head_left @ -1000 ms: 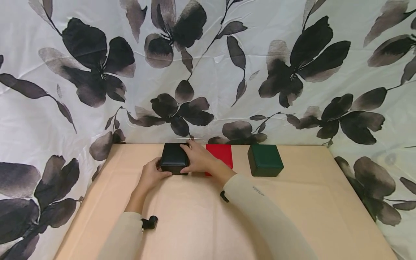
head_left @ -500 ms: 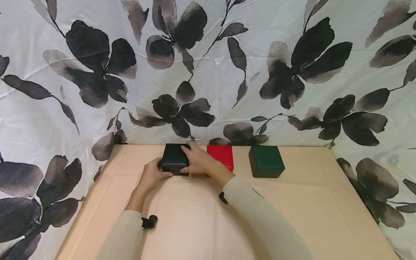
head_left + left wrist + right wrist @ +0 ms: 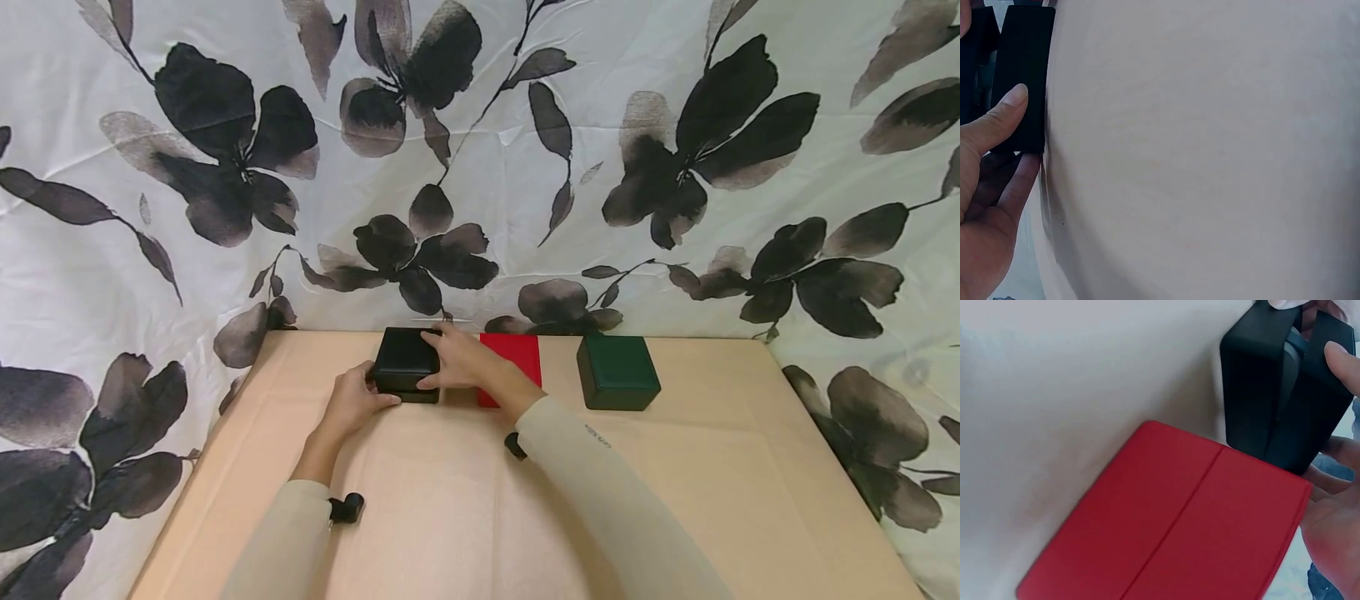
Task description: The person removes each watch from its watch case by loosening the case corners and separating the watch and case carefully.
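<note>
A black hinged box stands at the back left of the table, its lid raised a little at the front. My left hand grips the lower half, thumb on the front wall and fingers at the left side. From the right, my right hand holds the lid between thumb and fingers. The right wrist view shows the gap between lid and base. Something grey and rounded shows in that gap; I cannot tell its kind. Part of the lid is behind the right hand.
A red box stands just right of the black one, partly behind my right hand and wrist. Farther right is a dark green box, its lid down. A floral cloth hangs behind the beige table.
The black box's lid has lifted slightly at the front, with my right hand on it. My left hand has stayed at the base. The red and green boxes stand where they were.
</note>
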A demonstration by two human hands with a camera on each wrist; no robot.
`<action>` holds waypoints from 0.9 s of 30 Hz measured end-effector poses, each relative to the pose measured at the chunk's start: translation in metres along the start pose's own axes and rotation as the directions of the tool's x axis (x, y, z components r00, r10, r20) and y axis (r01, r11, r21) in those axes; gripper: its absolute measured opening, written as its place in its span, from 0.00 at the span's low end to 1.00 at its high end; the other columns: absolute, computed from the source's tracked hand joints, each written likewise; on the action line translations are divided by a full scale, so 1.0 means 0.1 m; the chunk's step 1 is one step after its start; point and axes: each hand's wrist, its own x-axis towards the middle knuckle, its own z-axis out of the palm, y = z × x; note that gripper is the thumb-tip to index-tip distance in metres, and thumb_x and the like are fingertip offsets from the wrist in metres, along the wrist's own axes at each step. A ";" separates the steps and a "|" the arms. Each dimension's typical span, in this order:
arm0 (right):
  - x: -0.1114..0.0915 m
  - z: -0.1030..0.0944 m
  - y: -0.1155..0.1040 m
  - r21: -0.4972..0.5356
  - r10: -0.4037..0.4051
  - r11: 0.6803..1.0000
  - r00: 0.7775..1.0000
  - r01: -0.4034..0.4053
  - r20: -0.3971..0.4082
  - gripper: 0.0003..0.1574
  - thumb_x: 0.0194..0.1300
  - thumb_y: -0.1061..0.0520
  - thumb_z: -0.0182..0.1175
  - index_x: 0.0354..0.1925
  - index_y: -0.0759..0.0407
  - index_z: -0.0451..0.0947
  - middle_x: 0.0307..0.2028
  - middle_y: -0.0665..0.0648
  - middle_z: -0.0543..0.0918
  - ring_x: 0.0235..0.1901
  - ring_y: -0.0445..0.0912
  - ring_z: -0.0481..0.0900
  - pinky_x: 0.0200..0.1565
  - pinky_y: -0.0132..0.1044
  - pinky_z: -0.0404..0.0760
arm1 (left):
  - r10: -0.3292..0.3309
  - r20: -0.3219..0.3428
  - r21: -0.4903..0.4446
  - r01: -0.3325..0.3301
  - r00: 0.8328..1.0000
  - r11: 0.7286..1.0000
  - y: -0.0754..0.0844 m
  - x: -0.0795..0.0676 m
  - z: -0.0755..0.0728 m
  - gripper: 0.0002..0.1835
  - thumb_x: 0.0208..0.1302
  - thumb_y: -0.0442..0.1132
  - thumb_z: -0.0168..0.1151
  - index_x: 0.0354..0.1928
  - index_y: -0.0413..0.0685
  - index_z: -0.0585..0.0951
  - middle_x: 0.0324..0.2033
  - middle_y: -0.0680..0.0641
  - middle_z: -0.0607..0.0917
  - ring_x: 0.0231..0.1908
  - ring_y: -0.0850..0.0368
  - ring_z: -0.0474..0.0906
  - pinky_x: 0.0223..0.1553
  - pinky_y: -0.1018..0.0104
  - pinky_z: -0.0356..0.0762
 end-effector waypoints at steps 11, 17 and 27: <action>0.05 -0.12 0.05 0.109 0.017 0.994 0.997 -0.024 0.070 0.57 0.60 0.30 0.65 0.77 0.57 0.64 0.75 0.64 0.66 0.73 0.57 0.67 0.72 0.52 0.72 | 0.018 -0.004 0.025 -0.018 1.000 1.000 0.03 0.00 0.02 0.32 0.53 0.37 0.82 0.57 0.35 0.77 0.38 0.41 0.84 0.38 0.50 0.76 0.39 0.62 0.74; 0.07 -0.17 0.07 0.122 0.005 0.992 0.997 -0.014 0.076 0.55 0.61 0.31 0.65 0.76 0.58 0.65 0.74 0.64 0.68 0.72 0.57 0.68 0.74 0.51 0.69 | 0.013 0.002 0.040 -0.013 1.000 0.999 0.02 0.00 0.03 0.33 0.54 0.37 0.81 0.59 0.34 0.77 0.40 0.41 0.83 0.40 0.50 0.75 0.40 0.62 0.74; 0.10 -0.21 0.12 0.198 -0.003 0.980 0.999 -0.005 0.043 0.51 0.62 0.33 0.67 0.74 0.59 0.69 0.71 0.58 0.74 0.70 0.52 0.73 0.72 0.46 0.71 | 0.042 -0.019 0.067 -0.040 0.999 0.997 0.04 -0.01 0.03 0.32 0.53 0.36 0.81 0.59 0.33 0.78 0.40 0.41 0.84 0.40 0.49 0.76 0.41 0.61 0.75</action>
